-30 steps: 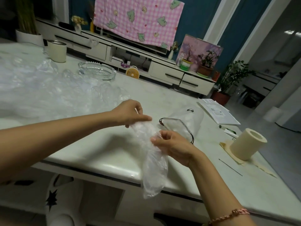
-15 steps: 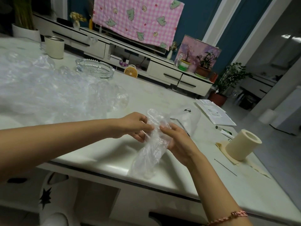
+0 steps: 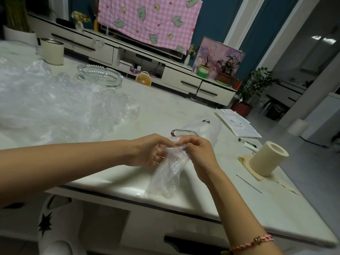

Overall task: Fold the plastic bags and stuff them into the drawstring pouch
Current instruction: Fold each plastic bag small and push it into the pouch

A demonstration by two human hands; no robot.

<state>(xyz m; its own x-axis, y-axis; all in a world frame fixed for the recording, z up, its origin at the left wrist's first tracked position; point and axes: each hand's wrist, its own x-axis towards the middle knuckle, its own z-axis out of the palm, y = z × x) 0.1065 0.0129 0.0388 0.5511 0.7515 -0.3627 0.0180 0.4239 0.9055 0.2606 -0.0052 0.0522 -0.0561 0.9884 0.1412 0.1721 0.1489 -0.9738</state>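
Head view: left hand (image 3: 150,152) and right hand (image 3: 199,155) pinch the plastic bag (image 3: 165,177) at its top; its length trails toward the person. The drawstring pouch (image 3: 202,127) lies just beyond on the surface (image 3: 165,107), nearer the right hand.

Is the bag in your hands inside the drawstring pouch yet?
No, the left hand and right hand pinch the plastic bag outside the drawstring pouch lying behind them.

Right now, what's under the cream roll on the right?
A beige sheet lies under the roll, edges sticking out; whatever sits directly beneath the roll is hidden.
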